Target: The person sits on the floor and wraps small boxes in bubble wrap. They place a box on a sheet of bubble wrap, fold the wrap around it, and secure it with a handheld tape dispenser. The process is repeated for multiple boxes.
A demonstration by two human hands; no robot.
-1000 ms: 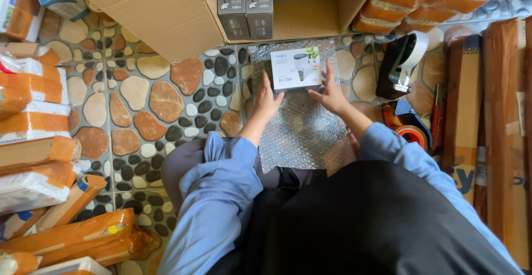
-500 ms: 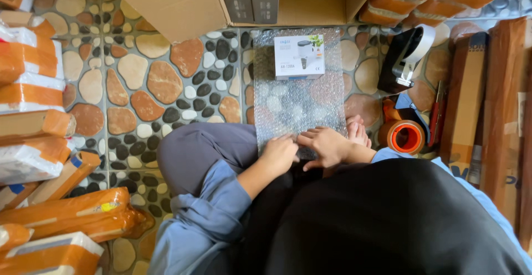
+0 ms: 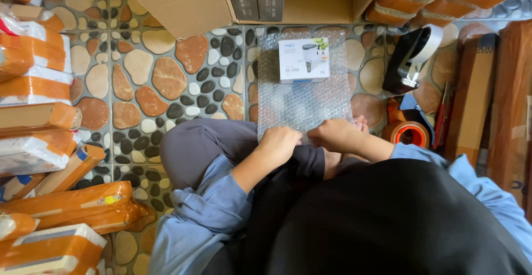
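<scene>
Gripping the near edge of the bubble wrap sheet (image 3: 303, 95), the left hand (image 3: 280, 143) and right hand (image 3: 335, 135) are both curled shut on it, side by side. The sheet lies flat on the pebble-pattern floor (image 3: 138, 81), with a small white product box (image 3: 303, 60) resting at its far end, near the open cardboard carton (image 3: 183, 0). This looks like the start of wrapping: the near edge wants lifting towards the box. A tape dispenser (image 3: 413, 59) waits at the right.
</scene>
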